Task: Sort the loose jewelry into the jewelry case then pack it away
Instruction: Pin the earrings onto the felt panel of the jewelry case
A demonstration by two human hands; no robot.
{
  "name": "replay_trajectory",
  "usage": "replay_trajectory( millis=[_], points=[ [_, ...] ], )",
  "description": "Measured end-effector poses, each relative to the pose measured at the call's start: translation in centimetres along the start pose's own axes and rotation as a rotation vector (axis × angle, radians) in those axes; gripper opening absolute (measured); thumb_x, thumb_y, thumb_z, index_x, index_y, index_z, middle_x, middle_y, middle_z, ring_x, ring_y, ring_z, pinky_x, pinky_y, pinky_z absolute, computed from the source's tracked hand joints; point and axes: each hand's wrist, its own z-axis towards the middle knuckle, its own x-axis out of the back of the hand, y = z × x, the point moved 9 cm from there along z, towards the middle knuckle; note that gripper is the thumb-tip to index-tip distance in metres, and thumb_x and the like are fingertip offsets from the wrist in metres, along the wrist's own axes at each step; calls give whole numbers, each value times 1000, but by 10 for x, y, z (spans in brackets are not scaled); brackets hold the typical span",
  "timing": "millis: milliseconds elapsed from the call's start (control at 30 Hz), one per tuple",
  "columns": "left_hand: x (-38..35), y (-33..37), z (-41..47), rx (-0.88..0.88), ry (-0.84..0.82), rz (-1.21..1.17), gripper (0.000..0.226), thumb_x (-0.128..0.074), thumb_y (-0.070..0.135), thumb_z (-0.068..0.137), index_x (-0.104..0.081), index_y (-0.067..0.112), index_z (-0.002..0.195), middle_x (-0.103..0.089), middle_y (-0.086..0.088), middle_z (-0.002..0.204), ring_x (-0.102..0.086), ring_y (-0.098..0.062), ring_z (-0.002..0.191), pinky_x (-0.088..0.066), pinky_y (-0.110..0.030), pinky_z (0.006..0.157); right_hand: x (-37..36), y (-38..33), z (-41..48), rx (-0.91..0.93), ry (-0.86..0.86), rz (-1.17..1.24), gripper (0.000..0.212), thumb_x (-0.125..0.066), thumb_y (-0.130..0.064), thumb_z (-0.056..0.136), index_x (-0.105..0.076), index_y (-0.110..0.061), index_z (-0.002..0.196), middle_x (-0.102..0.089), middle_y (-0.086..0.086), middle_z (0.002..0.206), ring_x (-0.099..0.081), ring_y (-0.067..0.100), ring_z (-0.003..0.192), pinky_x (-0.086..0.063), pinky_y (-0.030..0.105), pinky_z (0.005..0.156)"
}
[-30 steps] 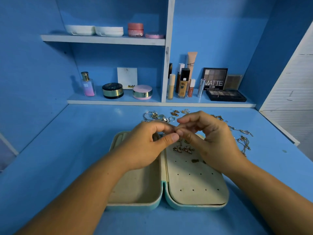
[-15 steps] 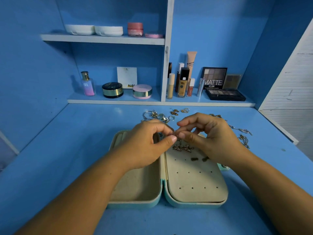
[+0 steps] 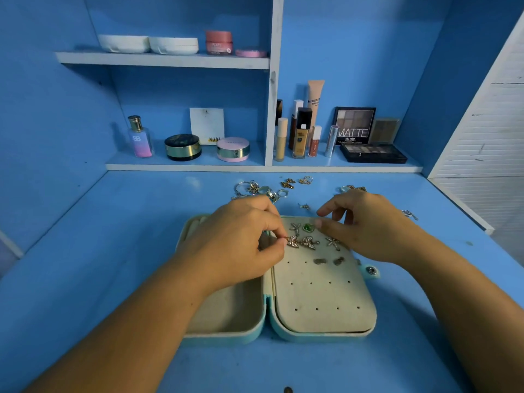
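Butterfly earring (image 3: 293, 241), pinched by the left grip (image 3: 241, 241), stretches rightward from it over the far left corner of the jewelry case (image 3: 326, 321) panel (right grip (image 3: 371, 225) hovers beside, loosely spread, holding nothing).

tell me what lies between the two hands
Head view: between the left hand and right hand, a green stud, a starfish earring and two butterfly earrings sit on the perforated panel.
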Motion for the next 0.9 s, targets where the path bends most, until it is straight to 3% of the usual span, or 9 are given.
replay_trajectory(
  millis=[133,233,433,900],
  points=[
    [1,11,0,-41,37,112,10,-65,39,83,-74,35,86,-60,21,99,-52,2,88,-29,-11,57,-4,6,-2,-85,-25,30,28,-64,-54,80,-64,-29,92,-59,-10,75,-54,6,65,-36,18,53],
    [1,15,1,-66,63,154,6,-68,37,79,-73,34,79,-61,21,95,-53,2,83,-31,-11,56,-7,8,-2,-133,-24,85,27,-68,-54,77,-62,-29,87,-55,-10,69,-50,4,58,-33,18,50],
    [3,32,2,-164,134,216,8,-64,36,73,-69,31,70,-64,18,83,-59,-4,75,-37,-18,51,-1,11,-2,-176,40,233,27,-77,-49,70,-61,-30,80,-59,-6,76,-53,7,63,-35,21,53],
    [-10,48,3,-350,79,238,11,-55,26,77,-60,25,68,-62,12,76,-59,-13,72,-52,-34,51,0,6,-3,-148,37,216,31,-76,-48,73,-63,-26,90,-55,-5,78,-50,7,63,-35,21,52]
  ],
)
